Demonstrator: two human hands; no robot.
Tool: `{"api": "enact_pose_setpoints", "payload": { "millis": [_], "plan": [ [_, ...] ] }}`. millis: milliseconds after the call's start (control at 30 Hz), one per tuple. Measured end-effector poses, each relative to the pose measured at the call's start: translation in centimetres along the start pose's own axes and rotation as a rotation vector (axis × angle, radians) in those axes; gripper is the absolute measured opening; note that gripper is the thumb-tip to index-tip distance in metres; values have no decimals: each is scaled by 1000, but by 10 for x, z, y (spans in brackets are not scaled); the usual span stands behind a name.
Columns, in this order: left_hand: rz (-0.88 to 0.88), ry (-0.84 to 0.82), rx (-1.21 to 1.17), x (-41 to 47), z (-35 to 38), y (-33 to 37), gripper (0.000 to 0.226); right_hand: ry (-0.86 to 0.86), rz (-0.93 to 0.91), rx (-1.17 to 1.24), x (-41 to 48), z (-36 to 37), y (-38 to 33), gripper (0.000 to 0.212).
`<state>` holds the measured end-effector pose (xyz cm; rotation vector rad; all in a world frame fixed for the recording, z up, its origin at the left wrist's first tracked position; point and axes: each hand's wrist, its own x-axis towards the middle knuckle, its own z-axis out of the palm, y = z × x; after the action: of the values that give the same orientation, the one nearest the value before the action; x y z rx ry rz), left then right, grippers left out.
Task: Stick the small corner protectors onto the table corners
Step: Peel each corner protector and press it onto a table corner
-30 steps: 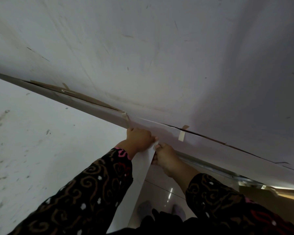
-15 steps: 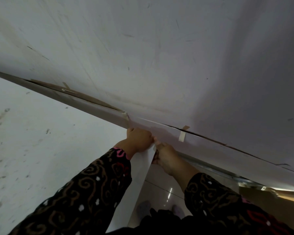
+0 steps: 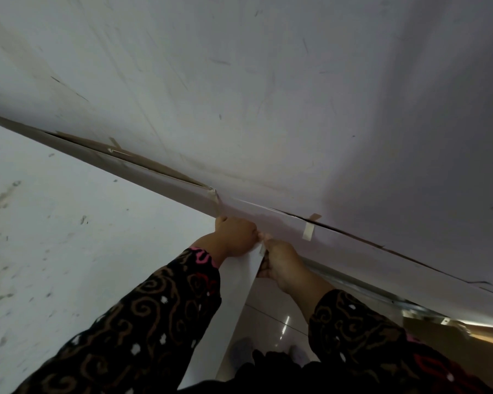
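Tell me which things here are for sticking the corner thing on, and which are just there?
For the job:
left hand
right hand
table corner, where both hands pinch; the protector itself is too small to make out
white tabletop

Just there:
tape strip on the wall panel
wall
shiny tiled floor
metal rail

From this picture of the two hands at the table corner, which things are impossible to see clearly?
- Corner protector: head view, hidden behind the left hand and right hand if there; only a pale sliver shows.
- Fingertips: pressed together at the table corner, grip unclear.
- Feet on the floor: dark and blurred, covered by sleeves.
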<state>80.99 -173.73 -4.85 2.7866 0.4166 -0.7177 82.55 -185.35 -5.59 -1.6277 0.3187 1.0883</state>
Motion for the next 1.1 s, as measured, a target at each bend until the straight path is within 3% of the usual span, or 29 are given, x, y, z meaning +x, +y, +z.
{"api": "enact_pose_setpoints", "payload": {
  "millis": [133, 333, 467, 567, 800, 1100],
  "plan": [
    [0, 7, -45, 1, 2, -2, 33, -56, -121, -53, -4, -3, 10, 31],
    [7, 18, -242, -2, 1, -8, 34, -95, -63, -39, -3, -10, 7, 20],
    [27, -6, -194, -3, 2, -9, 37, -30, -3, -165, 3, -3, -11, 41],
    [51, 4, -176, -7, -2, -8, 37, -36, -24, -200, 5, -2, -13, 34],
    [5, 34, -285, -7, 0, -9, 40, -141, -19, -2, 7, -17, -2, 20],
    [68, -1, -175, -9, -3, -8, 38, -39, 9, -258, 9, -7, -9, 39]
  ]
}}
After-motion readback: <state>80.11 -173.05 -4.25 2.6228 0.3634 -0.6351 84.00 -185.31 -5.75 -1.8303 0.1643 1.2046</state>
